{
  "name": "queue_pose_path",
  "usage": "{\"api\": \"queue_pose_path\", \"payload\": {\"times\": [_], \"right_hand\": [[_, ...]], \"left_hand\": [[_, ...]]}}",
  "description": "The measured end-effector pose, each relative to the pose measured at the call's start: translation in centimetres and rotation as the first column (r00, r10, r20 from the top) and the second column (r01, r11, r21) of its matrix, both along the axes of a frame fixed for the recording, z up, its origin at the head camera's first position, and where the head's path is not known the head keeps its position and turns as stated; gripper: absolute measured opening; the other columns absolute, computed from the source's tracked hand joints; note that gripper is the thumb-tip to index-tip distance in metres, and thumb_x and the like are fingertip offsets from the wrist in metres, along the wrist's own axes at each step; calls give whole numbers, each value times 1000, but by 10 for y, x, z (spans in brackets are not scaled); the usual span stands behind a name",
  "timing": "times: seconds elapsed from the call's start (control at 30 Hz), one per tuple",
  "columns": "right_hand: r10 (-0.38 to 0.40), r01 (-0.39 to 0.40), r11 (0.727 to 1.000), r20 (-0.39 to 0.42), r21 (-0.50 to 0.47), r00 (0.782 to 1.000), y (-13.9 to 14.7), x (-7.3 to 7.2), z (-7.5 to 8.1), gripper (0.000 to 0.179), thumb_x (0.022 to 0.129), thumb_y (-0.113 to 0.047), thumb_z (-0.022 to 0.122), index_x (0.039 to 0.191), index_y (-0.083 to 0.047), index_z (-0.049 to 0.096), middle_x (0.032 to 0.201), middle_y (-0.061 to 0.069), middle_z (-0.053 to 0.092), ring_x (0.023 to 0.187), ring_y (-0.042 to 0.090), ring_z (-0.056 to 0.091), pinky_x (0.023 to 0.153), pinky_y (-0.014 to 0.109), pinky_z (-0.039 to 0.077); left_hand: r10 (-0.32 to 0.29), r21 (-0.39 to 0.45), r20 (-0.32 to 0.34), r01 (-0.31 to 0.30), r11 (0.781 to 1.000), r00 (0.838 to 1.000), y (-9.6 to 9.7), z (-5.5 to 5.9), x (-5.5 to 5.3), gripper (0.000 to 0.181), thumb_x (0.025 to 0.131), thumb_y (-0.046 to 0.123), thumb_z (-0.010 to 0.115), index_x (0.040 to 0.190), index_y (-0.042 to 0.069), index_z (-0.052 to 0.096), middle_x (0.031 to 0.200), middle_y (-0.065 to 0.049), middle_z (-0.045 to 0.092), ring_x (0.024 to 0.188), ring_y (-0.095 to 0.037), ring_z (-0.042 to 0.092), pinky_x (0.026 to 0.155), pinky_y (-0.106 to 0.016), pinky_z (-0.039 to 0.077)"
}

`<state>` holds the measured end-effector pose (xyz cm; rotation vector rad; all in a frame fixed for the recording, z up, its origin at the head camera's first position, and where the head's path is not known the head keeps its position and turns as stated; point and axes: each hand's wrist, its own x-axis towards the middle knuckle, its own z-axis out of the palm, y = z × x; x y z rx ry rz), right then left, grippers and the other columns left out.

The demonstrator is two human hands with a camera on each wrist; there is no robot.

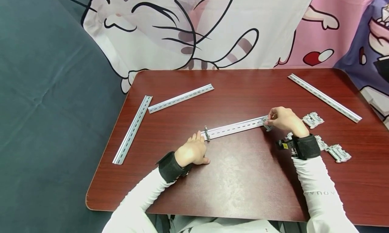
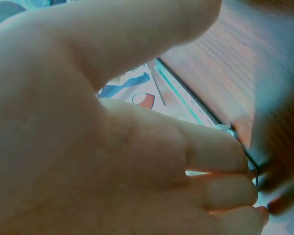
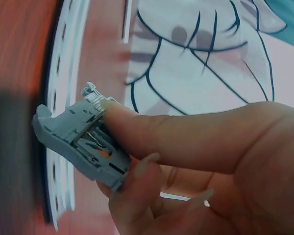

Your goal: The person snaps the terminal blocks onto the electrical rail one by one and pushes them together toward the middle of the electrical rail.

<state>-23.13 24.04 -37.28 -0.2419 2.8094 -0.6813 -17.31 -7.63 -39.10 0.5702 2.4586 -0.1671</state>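
A slotted metal DIN rail (image 1: pixel 234 128) lies slantwise across the middle of the table. My left hand (image 1: pixel 192 150) rests at its left end, fingers straight, fingertips at the rail; the left wrist view shows mostly the palm and fingers. Just beside those fingertips, a small greenish-grey piece (image 1: pixel 207 134) stands crosswise on the rail. At the rail's right end, my right hand (image 1: pixel 285 120) pinches a grey terminal block (image 3: pixel 83 132) between thumb and fingers. In the right wrist view the block overlaps the rail, its side with metal clips facing the camera.
Two more rails lie at the left, one steep (image 1: pixel 132 130) and one slanted (image 1: pixel 181 98). Another rail (image 1: pixel 324 97) is at the back right. Grey terminal block groups (image 1: pixel 313 120) (image 1: pixel 338 153) lie around the right wrist. A printed cloth (image 1: pixel 273 30) hangs behind the table.
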Motion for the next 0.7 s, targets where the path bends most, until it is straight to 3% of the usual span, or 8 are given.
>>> {"api": "queue_pose_path", "payload": {"times": [0.7], "right_hand": [[112,-116,992,-82,-53,990,-59,2,-23,11,84,-12,68,79,-6,60,76,9,70,67,18,61,60,29,42]], "left_hand": [[8,-24,-2,-8,1000,1000,2,-1,0,87,91,50,59,149,-6,27,159,-25,14,148,-36,18,120,-42,22]]}}
